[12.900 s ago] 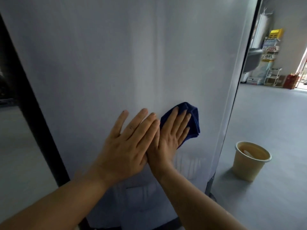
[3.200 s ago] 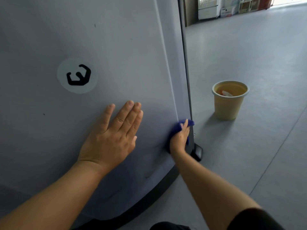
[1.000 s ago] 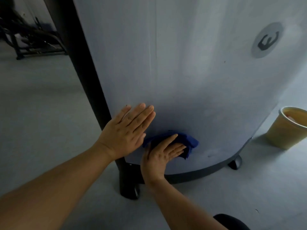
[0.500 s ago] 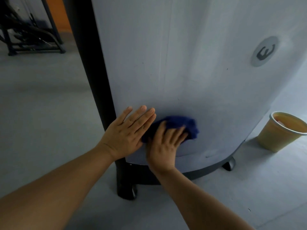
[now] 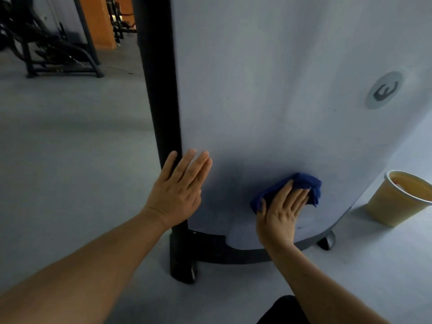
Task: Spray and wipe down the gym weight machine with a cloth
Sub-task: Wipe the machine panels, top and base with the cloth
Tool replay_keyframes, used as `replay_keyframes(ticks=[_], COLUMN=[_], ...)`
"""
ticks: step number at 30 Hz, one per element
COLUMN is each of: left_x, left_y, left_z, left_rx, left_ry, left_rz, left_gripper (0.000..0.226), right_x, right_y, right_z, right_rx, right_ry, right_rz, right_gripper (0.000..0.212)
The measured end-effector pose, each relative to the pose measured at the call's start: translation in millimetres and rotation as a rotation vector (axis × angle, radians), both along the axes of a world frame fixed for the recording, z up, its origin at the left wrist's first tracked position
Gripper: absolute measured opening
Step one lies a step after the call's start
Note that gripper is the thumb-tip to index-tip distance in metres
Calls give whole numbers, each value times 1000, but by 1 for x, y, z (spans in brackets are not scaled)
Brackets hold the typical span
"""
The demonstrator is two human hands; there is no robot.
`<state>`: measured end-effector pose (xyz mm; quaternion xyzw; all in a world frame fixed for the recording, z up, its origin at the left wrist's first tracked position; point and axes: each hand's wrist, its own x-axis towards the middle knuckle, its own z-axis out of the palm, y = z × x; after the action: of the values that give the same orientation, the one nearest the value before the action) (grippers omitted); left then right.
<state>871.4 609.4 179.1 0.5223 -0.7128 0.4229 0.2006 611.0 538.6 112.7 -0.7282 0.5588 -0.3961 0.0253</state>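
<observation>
The weight machine's curved grey shroud (image 5: 268,101) fills the upper right, with a black upright post (image 5: 161,90) along its left edge and a round logo sticker (image 5: 384,90) at the right. My left hand (image 5: 180,190) lies flat with straight fingers on the shroud's lower left, beside the post. My right hand (image 5: 281,211) presses a bunched blue cloth (image 5: 304,183) against the lower shroud with straight fingers; most of the cloth shows above and beside the fingers. No spray bottle is in sight.
A tan bucket (image 5: 397,206) stands on the grey floor at the right, near the machine's black base (image 5: 233,253) and its foot (image 5: 326,240). Another black machine frame (image 5: 58,54) stands at the far left. An orange panel (image 5: 98,19) is behind it.
My right hand has slid the blue cloth to the right along the lower shroud, away from my left hand. My left hand has stayed flat near the post.
</observation>
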Motion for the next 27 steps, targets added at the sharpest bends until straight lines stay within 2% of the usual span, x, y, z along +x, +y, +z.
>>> replay_keyframes(ticks=[2,4,7,11,14,18,21,24,27], left_x=[12,23,38,49,53,55,56,52,45], left_y=[8,15,25,32,36,42,48,53,53], left_z=[-2,-4,-4,-12,-22,-36,-49,-63,-73], left_rx=[9,33,63,85,62,96,193,260,288], left_ry=[51,40,51,102,174,280,280,283,317], left_rz=[37,70,110,113,149,190,204,209,169], left_gripper=[83,81,82,78,74,77,81,78,75], right_x=[29,57,92,131,147,152,149,139,119], right_y=[7,11,20,27,27,26,25,26,31], right_z=[10,18,18,5,2,-1,-10,-35,-60], right_rx=[-17,-72,-242,-419,-451,-420,-366,-238,-118], right_ry=[-138,-143,139,584,676,684,713,777,893], right_rz=[-8,-42,8,236,324,333,337,384,476], right_gripper=[90,89,80,76,81,102,120,119,105])
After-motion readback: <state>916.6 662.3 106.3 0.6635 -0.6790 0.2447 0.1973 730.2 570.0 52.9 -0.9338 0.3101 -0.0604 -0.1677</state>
